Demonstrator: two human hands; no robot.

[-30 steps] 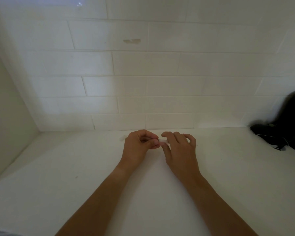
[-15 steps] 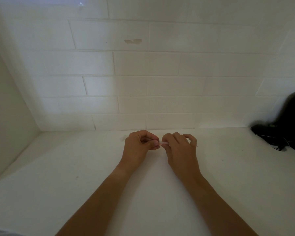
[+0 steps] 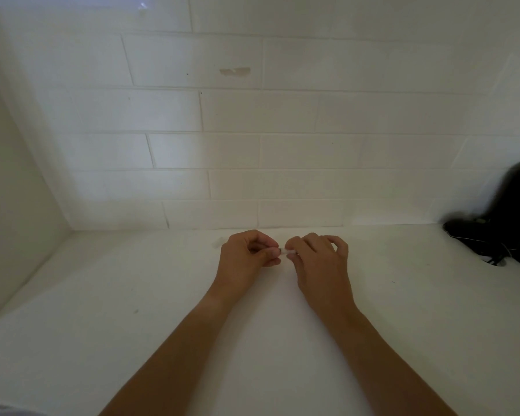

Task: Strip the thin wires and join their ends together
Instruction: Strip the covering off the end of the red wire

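A short stretch of thin pale wire [image 3: 286, 251] shows in the small gap between my two hands, above the white counter [image 3: 132, 295] near the tiled wall. My left hand [image 3: 246, 256] is curled with thumb and fingers pinched on the wire's left part. My right hand [image 3: 318, 262] pinches its right part with thumb and forefinger, the other fingers loosely bent. The rest of the wire is hidden inside both fists, so I cannot tell whether it is one piece or two.
A black object with thin cords [image 3: 499, 229] lies on the counter at the far right against the wall. The white tiled wall [image 3: 252, 145] rises just behind my hands, and a side wall [image 3: 9, 205] closes the left.
My hands have drawn slightly apart, so a bit more of the pale wire shows between the fingertips. Both stay in the same spot on the counter.
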